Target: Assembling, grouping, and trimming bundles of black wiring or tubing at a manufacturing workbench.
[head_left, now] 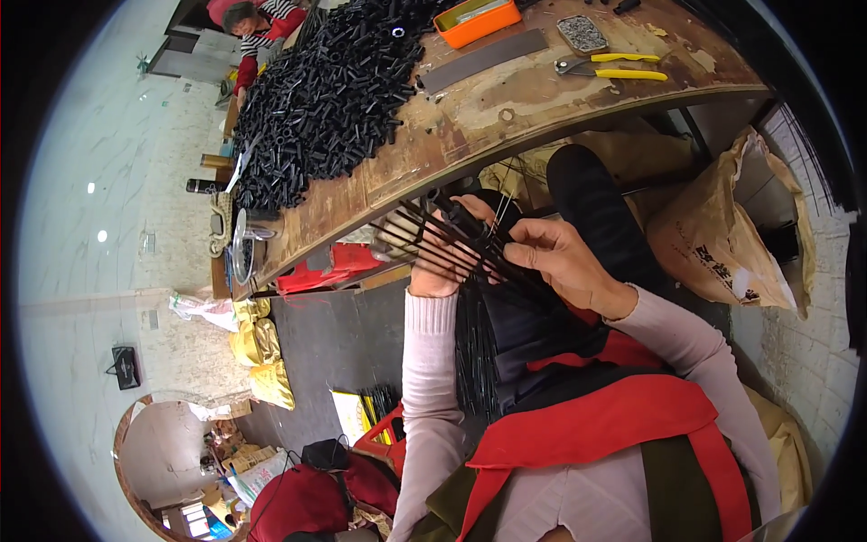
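Note:
My left hand [441, 260] is closed round a bundle of thin black rods [424, 237] that look like umbrella ribs, fanned out around a dark tubular piece [459, 215]. My right hand [564, 262] is at the right side of the bundle, thumb and forefinger pinched together. Thin bright wires [502, 206] stand up beside its fingertips; whether the fingers grip a wire or a rod, I cannot tell. More long black rods [476, 352] hang down over my lap below the hands. The bundle sits just in front of the table's near edge.
On the wooden table [488, 104] lie a large heap of short black tubes [325, 99], a grey strip [483, 61], an orange box [479, 24], a small box of metal bits [582, 34] and yellow-handled cutters [623, 72]. A brown paper sack [704, 244] stands right. Another person [262, 27] is far left.

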